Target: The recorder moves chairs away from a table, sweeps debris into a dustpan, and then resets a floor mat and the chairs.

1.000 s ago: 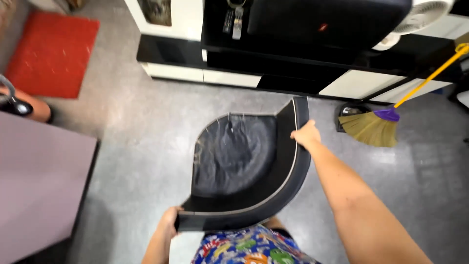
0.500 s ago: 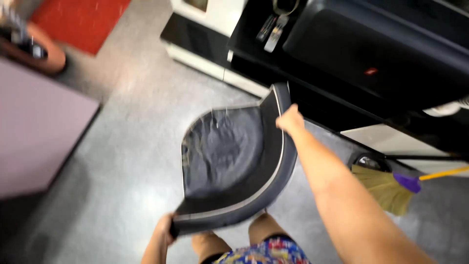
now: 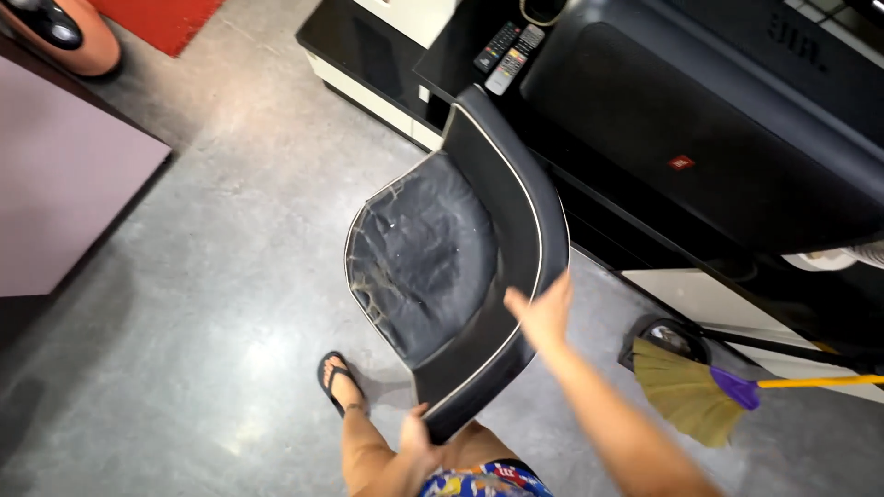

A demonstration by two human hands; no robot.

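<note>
Head view: one black curved chair point(image 3: 460, 258) with a cracked seat is held above the grey floor point(image 3: 212, 276), beside one broom point(image 3: 700, 391) and two remotes point(image 3: 505, 53). The left hand point(image 3: 419, 442) grips its near end. The right hand point(image 3: 543, 313), arm outstretched, presses open-fingered on the backrest rim.

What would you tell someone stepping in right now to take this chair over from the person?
Left hand: gripping the near end of the black chair's curved backrest.
Right hand: fingers spread on the backrest's outer rim, farther along.
The chair is tilted between both hands, its worn, cracked seat facing up, over the grey floor beside a black cabinet.
A broom lies to the right.
Done: chair is in hand.
Left: it has not been set down.
</note>
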